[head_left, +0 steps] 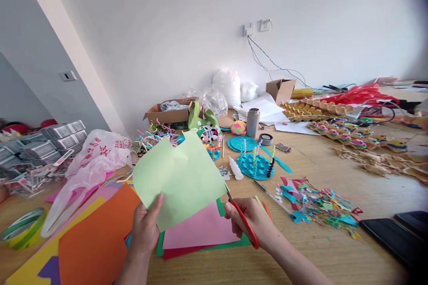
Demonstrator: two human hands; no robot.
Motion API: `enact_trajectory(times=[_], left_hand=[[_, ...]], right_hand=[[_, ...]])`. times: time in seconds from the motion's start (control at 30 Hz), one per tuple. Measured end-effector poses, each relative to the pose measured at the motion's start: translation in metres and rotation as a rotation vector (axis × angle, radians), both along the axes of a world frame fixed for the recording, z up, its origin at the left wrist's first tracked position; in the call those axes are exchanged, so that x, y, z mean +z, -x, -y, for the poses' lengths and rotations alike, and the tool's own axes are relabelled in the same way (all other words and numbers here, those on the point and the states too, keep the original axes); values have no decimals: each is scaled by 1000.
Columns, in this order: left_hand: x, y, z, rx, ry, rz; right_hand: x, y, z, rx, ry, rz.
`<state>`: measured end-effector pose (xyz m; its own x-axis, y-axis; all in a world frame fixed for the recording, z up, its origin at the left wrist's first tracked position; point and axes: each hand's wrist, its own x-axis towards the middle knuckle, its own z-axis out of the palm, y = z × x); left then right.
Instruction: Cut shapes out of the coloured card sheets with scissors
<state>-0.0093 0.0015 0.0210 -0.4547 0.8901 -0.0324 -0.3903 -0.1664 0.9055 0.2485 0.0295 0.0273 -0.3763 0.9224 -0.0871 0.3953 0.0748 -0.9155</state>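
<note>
My left hand (146,225) grips a light green sheet of paper (180,178) by its lower left edge, thumb on top. The sheet is raised above the table, and a notch is cut out of its top edge. In my right hand (249,218) is a pair of red-handled scissors (241,219), fingers wrapped round the handles. The blades point up and left and meet the sheet's right corner. Below the sheet lies a stack of coloured paper with a pink sheet (203,229) on top. Orange paper (100,231) lies by my left forearm.
Paper scraps (321,205) are heaped at the right, near a black phone (391,240). Behind the sheet stand a blue craft base (256,167), a glue bottle (236,168) and a metal flask (253,123). A plastic bag (93,164) and yellow-green tape (25,227) lie left.
</note>
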Motion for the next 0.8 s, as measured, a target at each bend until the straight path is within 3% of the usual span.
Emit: enact_trajectory(times=[0.8], left_hand=[[0, -2, -1, 19, 0, -18]], right_hand=[[1, 0, 0, -18, 10, -1]])
